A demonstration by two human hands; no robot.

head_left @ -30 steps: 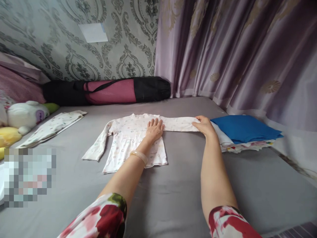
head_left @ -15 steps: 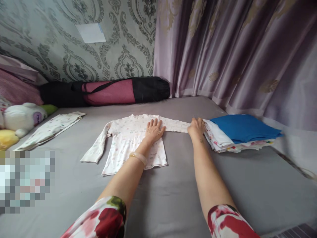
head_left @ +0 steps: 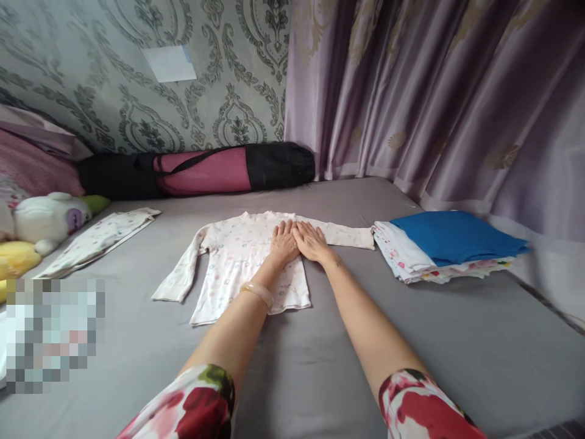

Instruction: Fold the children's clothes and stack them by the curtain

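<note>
A small white long-sleeved shirt [head_left: 242, 250] with a pale print lies spread on the grey bed sheet [head_left: 338, 378]. Its right-hand sleeve stretches straight out to the side, while the left-hand one slants down toward me. My left hand [head_left: 284, 242] rests flat on the shirt's upper right part, fingers extended. Beside it, touching it, my right hand [head_left: 311, 242] lies flat where the sleeve joins the body. Neither hand grips the cloth. Just past the sleeve's cuff is a stack of folded clothes [head_left: 406, 256] with a blue piece [head_left: 457, 236] on top.
Pale printed pants [head_left: 103, 241] lie at the left, near a white plush toy [head_left: 46, 216] and a yellow plush [head_left: 18, 259]. A black and pink long bag [head_left: 205, 171] lies along the wall. Purple curtains [head_left: 411, 91] hang behind the stack. One item at lower left is blurred out.
My right hand has let go of the sleeve's cuff and moved left to lie flat beside my left hand. The left hand stays on the shirt.
</note>
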